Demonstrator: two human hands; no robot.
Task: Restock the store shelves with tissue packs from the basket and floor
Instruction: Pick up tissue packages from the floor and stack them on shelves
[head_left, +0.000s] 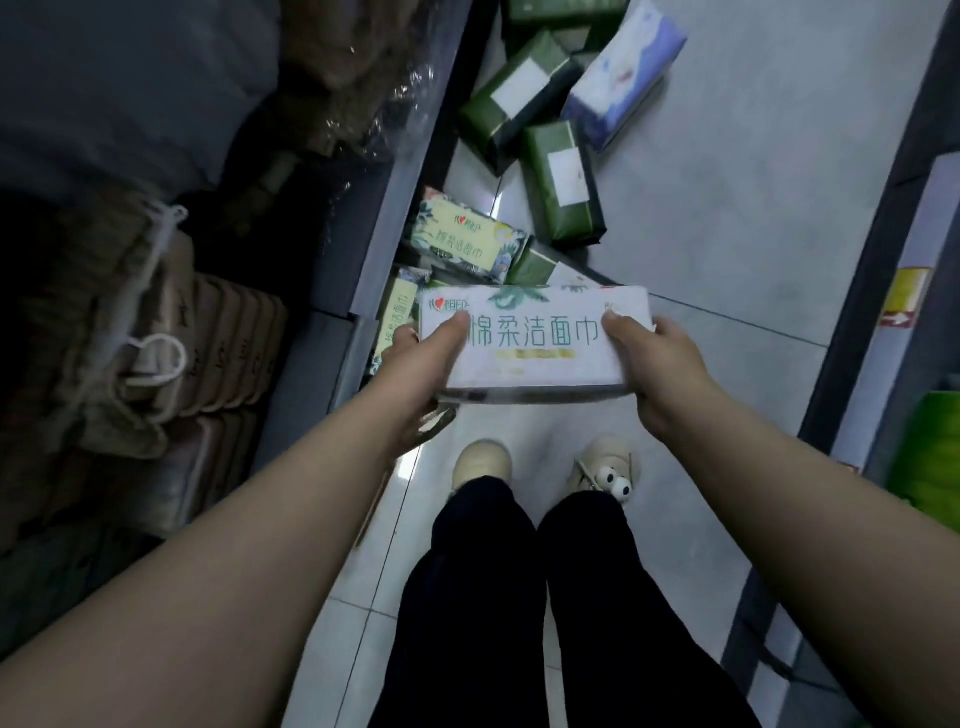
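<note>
Both forearms reach forward and down, converging on a white tissue pack (535, 345) held level above the floor tiles (727, 234). The left hand (415, 374) clasps the pack's left end, thumb flat on top; the right hand (660, 364) grips its right end the same way (its fingers are hidden beneath). Just beyond the pack, yellow-green packs (462, 239) lie against the shelf base (363, 249). Farther beyond lie dark green packs (563, 189) and a blue-and-white pack (623, 73). Left of the pack, beige bundles (218, 353) fill the shelf. Below it stand cream shoes (480, 462).
</note>
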